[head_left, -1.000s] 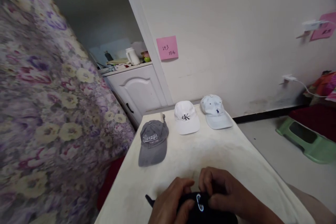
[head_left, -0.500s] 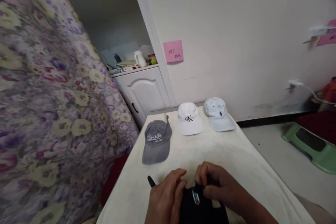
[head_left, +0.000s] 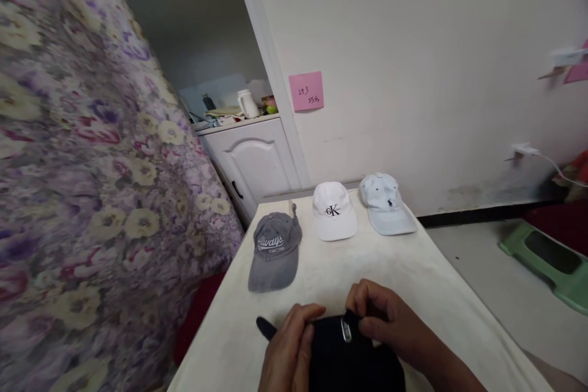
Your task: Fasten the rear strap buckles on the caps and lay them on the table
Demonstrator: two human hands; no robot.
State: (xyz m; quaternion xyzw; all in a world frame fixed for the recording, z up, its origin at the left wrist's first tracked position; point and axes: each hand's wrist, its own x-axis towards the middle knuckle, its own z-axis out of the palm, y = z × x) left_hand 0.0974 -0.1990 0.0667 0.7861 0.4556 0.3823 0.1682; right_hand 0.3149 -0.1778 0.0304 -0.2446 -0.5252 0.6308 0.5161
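A black cap [head_left: 353, 361] is at the near edge of the view, its lower part cut off by the frame. A metal buckle [head_left: 346, 329] shows on its upper side. My left hand [head_left: 290, 349] is closed over the cap's left side, and a dark rounded piece sticks out beyond it. With thumb and fingertips together, my right hand [head_left: 383, 318] pinches the black strap just right of the buckle. Farther back lie a grey cap [head_left: 275, 251] with white lettering, a white cap [head_left: 334, 214] with black letters and a pale blue cap [head_left: 386, 205].
A cream cloth covers the table [head_left: 321, 275]. Floral curtain [head_left: 114, 196] hangs on the left, beside a white cabinet [head_left: 250, 156]. A pink note [head_left: 307, 90] is stuck to the wall behind. A green stool [head_left: 546, 263] stands on the floor at right.
More of the black cap's top shows between my hands, and the buckle sits slightly higher and more right. Both hands still grip the cap. The other caps have stayed in place.
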